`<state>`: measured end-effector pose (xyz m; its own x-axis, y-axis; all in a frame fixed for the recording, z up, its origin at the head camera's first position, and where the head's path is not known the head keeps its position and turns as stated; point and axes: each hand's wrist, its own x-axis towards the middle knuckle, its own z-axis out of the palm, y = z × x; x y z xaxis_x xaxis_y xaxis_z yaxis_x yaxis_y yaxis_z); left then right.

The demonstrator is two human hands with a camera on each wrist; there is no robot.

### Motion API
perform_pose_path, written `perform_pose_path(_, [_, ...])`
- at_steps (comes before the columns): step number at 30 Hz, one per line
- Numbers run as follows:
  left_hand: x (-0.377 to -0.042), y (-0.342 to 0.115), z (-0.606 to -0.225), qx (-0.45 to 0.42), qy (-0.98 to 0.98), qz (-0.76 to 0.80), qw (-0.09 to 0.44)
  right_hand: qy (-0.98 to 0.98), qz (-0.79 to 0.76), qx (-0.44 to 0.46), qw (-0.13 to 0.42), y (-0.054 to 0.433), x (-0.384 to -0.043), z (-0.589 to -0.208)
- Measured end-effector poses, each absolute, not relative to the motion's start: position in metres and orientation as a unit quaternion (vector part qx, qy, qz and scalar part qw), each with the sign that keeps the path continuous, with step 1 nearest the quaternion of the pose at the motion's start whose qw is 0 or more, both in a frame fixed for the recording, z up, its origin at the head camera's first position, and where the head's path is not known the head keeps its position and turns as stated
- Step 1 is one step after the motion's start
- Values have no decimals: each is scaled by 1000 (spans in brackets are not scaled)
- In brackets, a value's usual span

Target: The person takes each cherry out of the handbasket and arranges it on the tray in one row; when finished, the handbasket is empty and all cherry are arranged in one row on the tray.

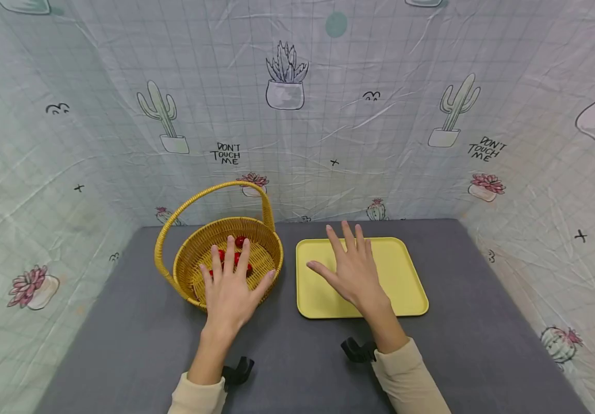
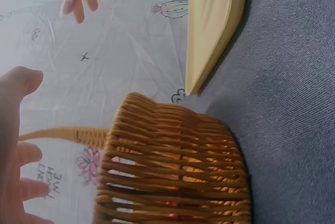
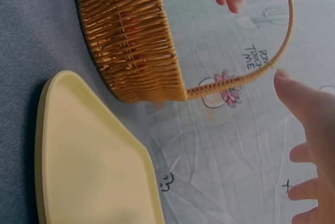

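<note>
A yellow wicker basket (image 1: 185,270) with a tall arched handle stands left of centre, also plain in the left wrist view (image 2: 172,166). Several small round red fruits (image 1: 240,241) lie inside it, partly hidden by fingers; their exact kind is too small to tell. Above the basket's front, my left hand (image 1: 231,299) hovers with its fingers spread, holding nothing. To the right lies a shallow yellow rectangular tray (image 1: 400,282) with nothing on its visible surface. My right hand (image 1: 354,273) is held over the tray, fingers spread, also holding nothing.
Both things stand on a dark grey tabletop (image 1: 463,299). Pale cloth (image 1: 338,132) printed with cacti hangs behind and on both sides of it. A black strap mount sits at the left wrist (image 1: 238,372) and another at the right wrist (image 1: 358,349).
</note>
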<state>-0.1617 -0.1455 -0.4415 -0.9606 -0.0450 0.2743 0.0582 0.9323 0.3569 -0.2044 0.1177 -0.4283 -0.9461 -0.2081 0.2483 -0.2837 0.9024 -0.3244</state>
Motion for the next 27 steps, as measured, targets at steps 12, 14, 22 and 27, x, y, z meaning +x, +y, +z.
perform_pose_path(12, [-142, -153, -430, -11, -964, -190, 187, -968, 156, 155, 120, 98, -213, -416])
perform_pose_path(14, [-139, -155, -430, -11, -962, -192, 196, -967, 155, 159, 122, 94, -214, -415])
perform_pose_path(22, [-129, -166, -432, -11, -956, -203, 212, -957, 167, 185, 150, 81, -223, -412])
perform_pose_path(27, [-123, -172, -439, -33, -946, -210, 246, -943, 194, 209, 174, 73, -228, -413])
